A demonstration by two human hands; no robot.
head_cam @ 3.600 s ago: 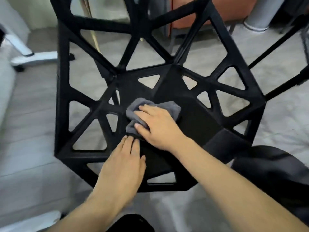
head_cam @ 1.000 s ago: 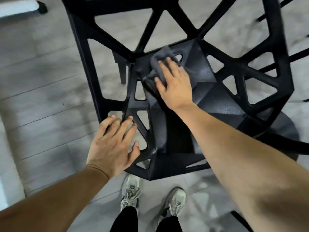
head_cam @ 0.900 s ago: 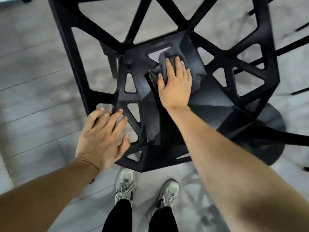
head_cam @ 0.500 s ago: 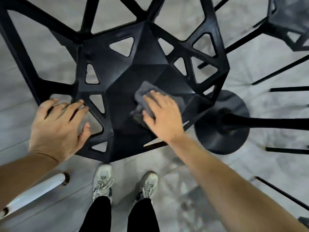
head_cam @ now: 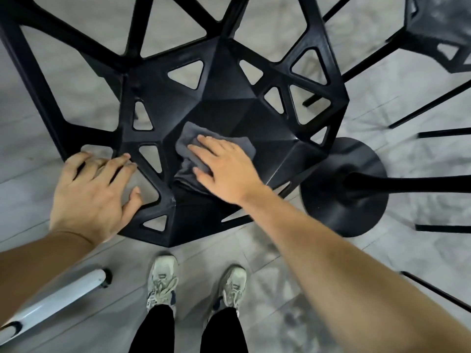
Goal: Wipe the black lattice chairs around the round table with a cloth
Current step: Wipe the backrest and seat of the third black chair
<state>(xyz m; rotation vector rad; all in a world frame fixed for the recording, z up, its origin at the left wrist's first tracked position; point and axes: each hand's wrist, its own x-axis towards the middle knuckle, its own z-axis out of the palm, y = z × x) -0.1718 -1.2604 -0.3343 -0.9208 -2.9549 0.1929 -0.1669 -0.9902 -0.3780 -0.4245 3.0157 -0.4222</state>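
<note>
A black lattice chair point(head_cam: 224, 85) with triangular cut-outs fills the upper middle of the head view, seen from above. A crumpled grey cloth point(head_cam: 188, 146) lies on the front part of its seat. My right hand point(head_cam: 224, 169) presses flat on the cloth with the fingers straight, pointing left. My left hand point(head_cam: 94, 189) rests on the seat's front left edge, fingers spread over the lattice bars.
The round table's black disc base and pole point(head_cam: 344, 189) stand right of the chair. A second black lattice chair point(head_cam: 438, 31) is at the upper right, with thin black legs around it. A white tube on a castor point(head_cam: 51, 299) lies lower left. My shoes point(head_cam: 163, 284) stand below the seat.
My right hand with the cloth has slid from the back of the seat to its front, then slightly left. My left hand stays on the front left edge.
</note>
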